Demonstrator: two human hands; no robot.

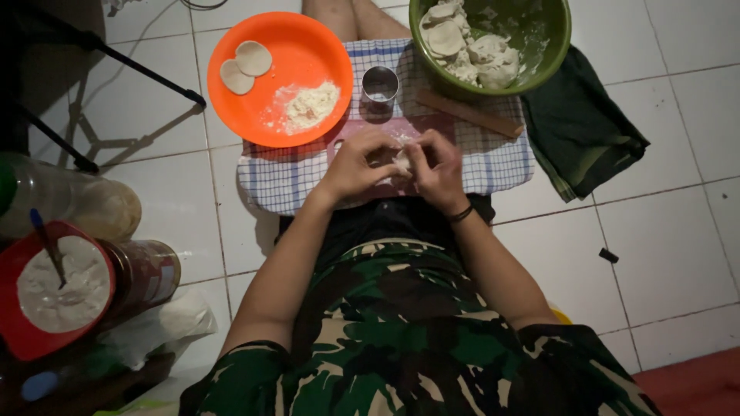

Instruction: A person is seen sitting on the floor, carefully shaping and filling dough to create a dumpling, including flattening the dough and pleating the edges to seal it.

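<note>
over the pink board (pixel 432 127) on the checked cloth (pixel 493 162), your left hand (pixel 356 163) and right hand (pixel 439 168) meet, fingers curled in around a small piece of white dough (pixel 401 160). both hands pinch it between thumbs and fingertips, so each grip is narrow and closed on the dough; how the dough is folded you cannot tell, since your fingers hide most of it. a dark band sits on your right wrist.

just beyond your hands a small metal cup (pixel 380 83) stands upright on the cloth, and a wooden rolling pin (pixel 470 114) lies slanted to its right, partly under the rim of a green bowl (pixel 555 46) that holds lumps and flat rounds of dough. to the left of the cup, an orange plate (pixel 308 38) rests partly on the cloth; it carries two flat dough rounds (pixel 245 66) touching each other and a heap of crumbly pale filling (pixel 311 105).

a dark green cloth (pixel 582 131) lies crumpled on the white tiled floor (pixel 663 254) right of the bowl. at the near left stands a red container (pixel 23 339) of white flour with a utensil stuck in it, beside jars.
</note>
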